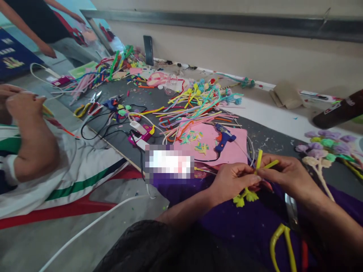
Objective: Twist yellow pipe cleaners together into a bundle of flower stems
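Both my hands meet over my lap at the table's front edge. My left hand [231,181] is closed, its fingertips pinching a yellow pipe-cleaner piece [259,160] with ends that stick up in a V. My right hand [283,175] is closed on the same piece from the other side, thumb against it. Below my fingers hang yellow-green fuzzy flowers [246,197]; where they join the stems is hidden. Scissors with yellow handles [283,238] lie on the purple cloth in my lap. A blue glue gun [224,139] rests on a pink sheet [236,151] beyond my hands.
Coloured pipe cleaners [195,102] are heaped mid-table. Purple and green flowers [326,145] and a dark bottle [338,109] stand right. A power strip [141,136] with cables lies left. A seated person's arm [35,139] and a standing person [45,26] are at the left.
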The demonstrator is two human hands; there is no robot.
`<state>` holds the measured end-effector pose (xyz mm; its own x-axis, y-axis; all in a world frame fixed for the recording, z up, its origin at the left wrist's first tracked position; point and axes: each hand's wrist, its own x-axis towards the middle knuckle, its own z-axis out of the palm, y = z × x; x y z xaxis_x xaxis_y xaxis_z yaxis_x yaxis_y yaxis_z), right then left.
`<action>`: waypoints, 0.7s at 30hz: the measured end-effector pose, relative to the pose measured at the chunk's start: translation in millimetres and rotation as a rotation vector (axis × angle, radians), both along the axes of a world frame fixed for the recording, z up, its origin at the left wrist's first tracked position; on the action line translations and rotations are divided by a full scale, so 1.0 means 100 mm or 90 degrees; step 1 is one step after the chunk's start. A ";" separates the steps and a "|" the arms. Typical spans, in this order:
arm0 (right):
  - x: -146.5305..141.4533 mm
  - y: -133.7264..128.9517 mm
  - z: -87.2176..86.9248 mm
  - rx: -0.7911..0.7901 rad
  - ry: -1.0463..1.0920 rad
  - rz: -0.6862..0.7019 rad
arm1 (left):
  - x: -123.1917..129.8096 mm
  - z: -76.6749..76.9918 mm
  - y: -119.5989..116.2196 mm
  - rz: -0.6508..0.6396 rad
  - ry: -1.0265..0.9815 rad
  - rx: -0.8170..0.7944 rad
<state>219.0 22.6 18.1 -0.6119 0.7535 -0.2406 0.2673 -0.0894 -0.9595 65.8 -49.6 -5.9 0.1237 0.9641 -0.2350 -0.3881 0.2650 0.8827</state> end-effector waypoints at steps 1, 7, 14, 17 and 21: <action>0.00 0.02 0.02 -0.013 -0.010 0.024 | -0.02 0.02 -0.02 0.004 -0.004 -0.004; -0.20 0.36 0.07 -0.008 0.066 0.137 | -0.10 0.12 -0.24 -0.100 -0.079 -0.026; -1.49 0.07 -0.13 0.415 -0.138 0.348 | -0.05 0.34 -0.56 -0.230 -0.188 -0.088; -1.90 -0.25 -0.27 0.583 -0.197 0.402 | -0.10 0.43 -0.64 -0.254 -0.185 -0.092; -2.14 -0.51 -0.38 0.677 -0.248 0.393 | -0.16 0.47 -0.65 -0.254 -0.112 -0.071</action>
